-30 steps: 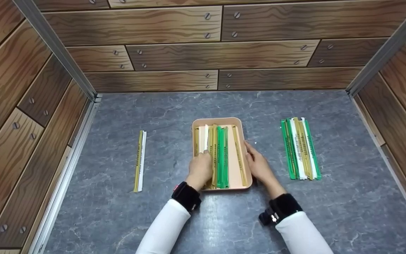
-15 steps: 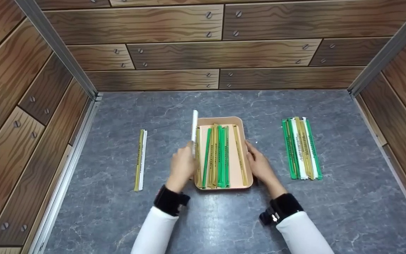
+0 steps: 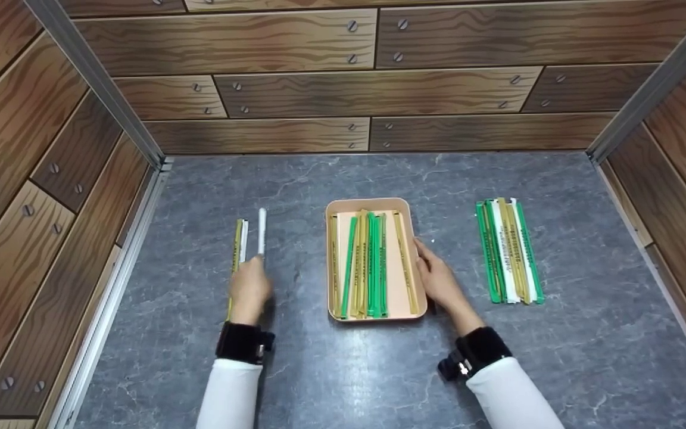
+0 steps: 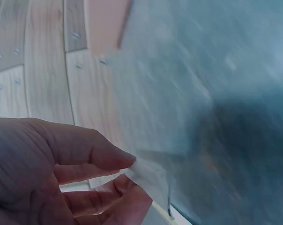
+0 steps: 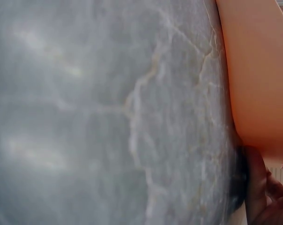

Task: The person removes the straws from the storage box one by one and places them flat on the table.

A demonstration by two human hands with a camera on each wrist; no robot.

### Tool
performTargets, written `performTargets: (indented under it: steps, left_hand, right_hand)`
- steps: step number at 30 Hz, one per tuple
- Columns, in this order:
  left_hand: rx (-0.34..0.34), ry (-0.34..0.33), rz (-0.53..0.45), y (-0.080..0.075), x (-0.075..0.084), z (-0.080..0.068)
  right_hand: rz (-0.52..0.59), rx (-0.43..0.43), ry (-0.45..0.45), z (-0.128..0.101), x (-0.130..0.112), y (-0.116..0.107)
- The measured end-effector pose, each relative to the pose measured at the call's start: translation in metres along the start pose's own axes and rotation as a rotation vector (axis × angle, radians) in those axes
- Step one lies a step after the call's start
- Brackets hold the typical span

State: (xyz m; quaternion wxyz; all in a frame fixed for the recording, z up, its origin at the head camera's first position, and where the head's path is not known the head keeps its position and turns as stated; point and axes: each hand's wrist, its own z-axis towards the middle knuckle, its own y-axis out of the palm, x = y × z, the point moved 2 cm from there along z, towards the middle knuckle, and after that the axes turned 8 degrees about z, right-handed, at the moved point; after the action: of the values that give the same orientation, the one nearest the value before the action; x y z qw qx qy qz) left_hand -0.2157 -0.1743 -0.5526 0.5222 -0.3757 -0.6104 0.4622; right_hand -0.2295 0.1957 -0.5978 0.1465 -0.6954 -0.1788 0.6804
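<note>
My left hand (image 3: 249, 288) pinches a white wrapped straw (image 3: 262, 229) between thumb and fingers, held above the floor on the left. Its far end points away from me; in the left wrist view the pinched white wrapper (image 4: 148, 180) is blurred. Just left of it lie a gold wrapped straw (image 3: 237, 241) and a white one (image 3: 244, 238), partly covered by the hand. My right hand (image 3: 440, 283) rests against the right wall of a peach tray (image 3: 399, 304). In the tray lie several gold and green wrapped straws (image 3: 373, 262).
A bundle of green, white and gold wrapped straws (image 3: 508, 250) lies on the right. The grey marbled surface (image 3: 295, 369) is bounded by wood-patterned walls (image 3: 295, 92) at the back and sides.
My left hand has taken the white straw out of the tray and carried it left, beside the gold and white pair. My right hand stays at the tray's side.
</note>
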Motion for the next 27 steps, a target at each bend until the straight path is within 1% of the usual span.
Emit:
performTargets:
  steps: [3, 6, 8, 11, 16, 22, 25, 27]
  left_hand:
    - [-0.046, -0.054, 0.016, 0.003, -0.012, 0.001]
    - [-0.095, -0.097, 0.024, 0.004, -0.020, 0.003]
    - [-0.118, -0.114, 0.028, 0.005, -0.023, 0.004]
    - [-0.131, -0.124, 0.029, 0.004, -0.025, 0.006]
    - [-0.109, -0.132, 0.026, 0.004, -0.027, 0.007]
    - [-0.083, -0.148, 0.065, 0.004, -0.029, 0.007]
    - [-0.038, -0.136, 0.067, 0.003, -0.025, 0.006]
    - [0.015, -0.098, 0.054, 0.001, -0.018, 0.003]
  right_hand:
    - [0.001, 0.003, 0.003, 0.000, 0.001, 0.000]
    - [-0.003, 0.003, -0.001, 0.000, 0.000, 0.000]
    - [-0.007, 0.004, -0.004, 0.000, -0.001, 0.000]
    - [-0.007, 0.003, -0.012, -0.001, -0.002, 0.000]
    - [-0.015, 0.007, -0.018, 0.000, -0.002, 0.000]
    - [-0.020, 0.004, -0.021, 0.000, -0.002, 0.001]
    - [-0.016, 0.005, -0.013, 0.000, -0.002, 0.000]
    - [-0.016, 0.002, -0.006, -0.001, -0.001, 0.000]
